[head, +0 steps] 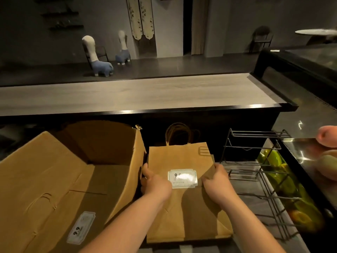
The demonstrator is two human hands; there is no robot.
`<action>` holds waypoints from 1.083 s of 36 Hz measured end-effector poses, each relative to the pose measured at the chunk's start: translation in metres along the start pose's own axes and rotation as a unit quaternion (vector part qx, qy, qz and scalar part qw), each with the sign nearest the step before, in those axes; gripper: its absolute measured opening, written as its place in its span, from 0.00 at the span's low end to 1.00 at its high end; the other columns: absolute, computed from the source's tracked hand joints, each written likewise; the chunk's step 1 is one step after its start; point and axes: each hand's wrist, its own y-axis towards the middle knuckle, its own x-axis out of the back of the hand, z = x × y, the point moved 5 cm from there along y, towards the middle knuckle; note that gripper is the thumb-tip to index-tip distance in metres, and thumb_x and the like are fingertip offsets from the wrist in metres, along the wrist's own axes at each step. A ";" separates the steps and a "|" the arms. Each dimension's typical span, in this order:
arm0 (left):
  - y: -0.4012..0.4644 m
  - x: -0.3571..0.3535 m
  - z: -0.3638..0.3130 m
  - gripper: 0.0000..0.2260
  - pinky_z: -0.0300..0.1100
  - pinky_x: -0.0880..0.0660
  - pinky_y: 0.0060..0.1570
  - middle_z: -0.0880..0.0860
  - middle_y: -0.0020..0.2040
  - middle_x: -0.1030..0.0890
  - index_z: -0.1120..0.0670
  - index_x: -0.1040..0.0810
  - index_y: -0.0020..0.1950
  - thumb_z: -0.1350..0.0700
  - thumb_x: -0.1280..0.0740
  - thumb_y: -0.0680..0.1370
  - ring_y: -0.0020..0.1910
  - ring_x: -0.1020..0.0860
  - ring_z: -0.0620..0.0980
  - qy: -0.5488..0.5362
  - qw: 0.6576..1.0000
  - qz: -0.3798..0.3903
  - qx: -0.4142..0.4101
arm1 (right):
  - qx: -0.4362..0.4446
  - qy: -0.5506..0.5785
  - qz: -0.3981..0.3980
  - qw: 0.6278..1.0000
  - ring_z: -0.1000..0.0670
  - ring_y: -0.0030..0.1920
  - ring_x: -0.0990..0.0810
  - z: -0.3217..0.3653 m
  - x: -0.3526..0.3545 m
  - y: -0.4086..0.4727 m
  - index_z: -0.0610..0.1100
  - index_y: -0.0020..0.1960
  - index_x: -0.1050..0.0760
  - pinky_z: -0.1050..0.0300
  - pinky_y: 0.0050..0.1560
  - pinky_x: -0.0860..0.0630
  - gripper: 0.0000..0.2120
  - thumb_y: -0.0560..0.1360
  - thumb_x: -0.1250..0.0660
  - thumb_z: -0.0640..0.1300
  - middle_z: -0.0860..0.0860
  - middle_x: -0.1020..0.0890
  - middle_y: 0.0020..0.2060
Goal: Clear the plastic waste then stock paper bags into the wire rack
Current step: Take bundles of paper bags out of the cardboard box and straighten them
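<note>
At the far left an open cardboard box (60,179) takes up the lower corner of the view, its flaps spread wide and a white label (81,227) printed "9.9" stuck on the near flap. Its right wall leans toward the middle and stands just beside the stack of paper bags (184,212).

The left hand (155,183) grips the left edge of the paper bags, thumb on the front face and fingers curled behind. The bags are brown and flat-folded, held tilted with their twisted handles (180,133) pointing away from the person and the folded bottom nearest the camera. A white sticker (182,178) sits on the front, between the two hands; its print is too blurred to read fully. The right hand (217,183) clasps the right edge of the same stack, fingers wrapped over the side.

Behind all this a long pale wood-grain desk (136,94) with a dark edge runs across the view.

Just right of the bags stands the black wire rack (259,172), its thin bars forming slots; no bag is in it. The stack is near the rack but apart from it. Past the rack, green and yellow fruit (284,181) shows under the sloped glass of a display case (300,70). At the right edge, pale rounded shapes are cut off and I cannot tell what they are.
</note>
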 end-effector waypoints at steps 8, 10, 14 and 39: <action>0.031 -0.012 -0.019 0.33 0.56 0.32 0.65 0.57 0.71 0.36 0.43 0.54 0.76 0.59 0.40 0.78 0.66 0.34 0.60 0.091 0.996 -0.007 0.004 | -0.042 -0.093 -0.031 0.994 0.40 0.66 0.30 0.014 -0.007 0.028 0.44 0.72 0.41 0.44 0.63 0.27 0.33 0.74 0.28 0.48 0.44 0.30 0.67; 0.033 -0.016 -0.015 0.32 0.54 0.32 0.65 0.57 0.72 0.37 0.44 0.53 0.77 0.59 0.39 0.78 0.68 0.36 0.60 0.134 0.991 -0.002 -0.006 | -0.053 -0.125 -0.027 0.990 0.40 0.69 0.33 0.012 -0.012 0.029 0.42 0.71 0.41 0.45 0.64 0.30 0.32 0.75 0.30 0.52 0.44 0.32 0.68; 0.033 -0.025 -0.006 0.37 0.57 0.40 0.70 0.55 0.75 0.41 0.45 0.54 0.77 0.58 0.35 0.77 0.72 0.42 0.59 0.199 0.979 -0.004 -0.035 | -0.047 -0.144 -0.013 0.988 0.39 0.71 0.37 -0.001 -0.024 0.029 0.40 0.72 0.45 0.47 0.67 0.32 0.31 0.78 0.34 0.52 0.41 0.37 0.71; 0.022 -0.021 -0.018 0.41 0.58 0.50 0.75 0.50 0.79 0.60 0.46 0.57 0.78 0.61 0.33 0.76 0.78 0.57 0.55 0.217 0.972 -0.003 -0.087 | 0.050 -0.216 -0.072 0.973 0.45 0.79 0.56 0.020 -0.032 0.019 0.41 0.79 0.63 0.46 0.78 0.53 0.46 0.77 0.34 0.52 0.45 0.56 0.79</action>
